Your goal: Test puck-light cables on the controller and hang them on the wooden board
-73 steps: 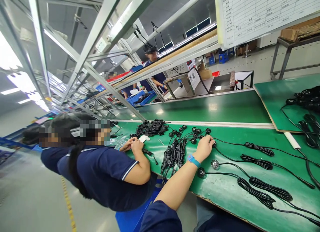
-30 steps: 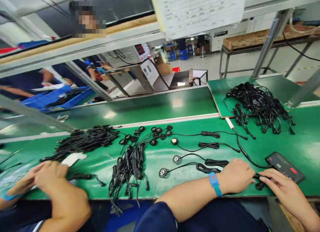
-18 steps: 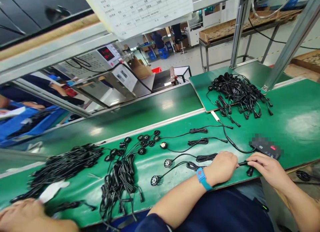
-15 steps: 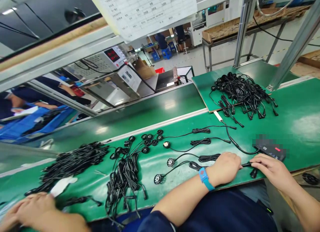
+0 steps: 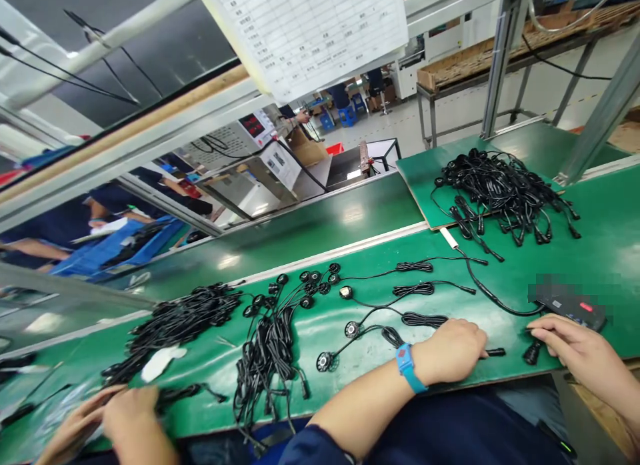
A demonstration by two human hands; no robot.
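My left hand (image 5: 455,348), with a blue wrist strap (image 5: 409,368), is closed around a black cable whose connector end (image 5: 496,352) sticks out to the right. My right hand (image 5: 575,345) pinches a dark cable end, mostly hidden by the fingers. A black connector (image 5: 532,353) hangs just below those fingertips. A gap separates the two hands' cable ends. Behind my right hand lies a black box with a red light (image 5: 585,307), partly blurred out. Left of my left hand are coiled cables (image 5: 425,319) with round black heads (image 5: 352,329).
A bundle of cables (image 5: 265,358) and a longer heap (image 5: 185,325) lie to the left. Another cable pile (image 5: 500,185) sits on a raised green board. A co-worker's hands (image 5: 130,411) are at lower left. A metal frame bears a paper sheet (image 5: 325,38).
The two cable ends, together between my hands earlier, are now apart. My right hand has moved right. The whole view has shifted slightly, and the co-worker's hands have moved.
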